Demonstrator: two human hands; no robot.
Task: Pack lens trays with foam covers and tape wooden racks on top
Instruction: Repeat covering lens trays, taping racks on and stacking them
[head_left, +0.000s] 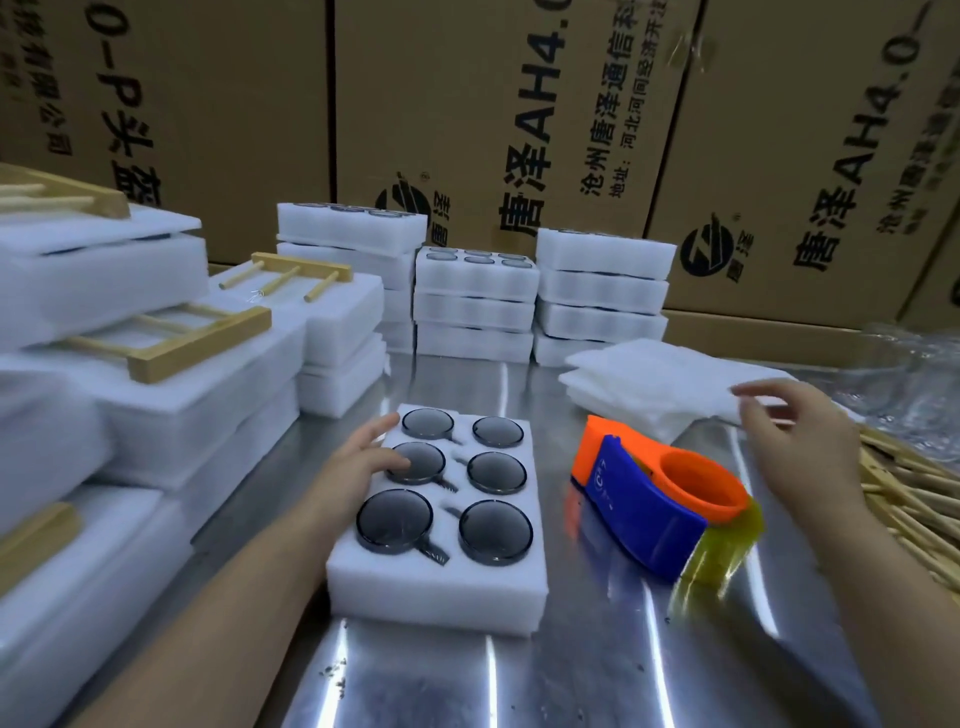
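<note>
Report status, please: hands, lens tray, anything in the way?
Left hand open, resting on lens tray. Right hand open, over foam covers. Tray uncovered, six lenses. Tape dispenser beside tray, not blocking.

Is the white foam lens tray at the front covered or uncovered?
Uncovered: the white foam lens tray shows all six dark round lenses.

A bare strip of counter (556, 467) runs between the lens tray (436, 587) under the left hand (363, 457) and the tape dispenser (639, 514) just left of the right hand (800, 447), widening nearer than both hands. Packed foam stacks (171, 415) wall off the left hand's outer side. Tray stacks (475, 306) and foam covers (665, 384) stand beyond the hands, and a heap of wooden sticks (914, 499) lies right of the right hand.
</note>
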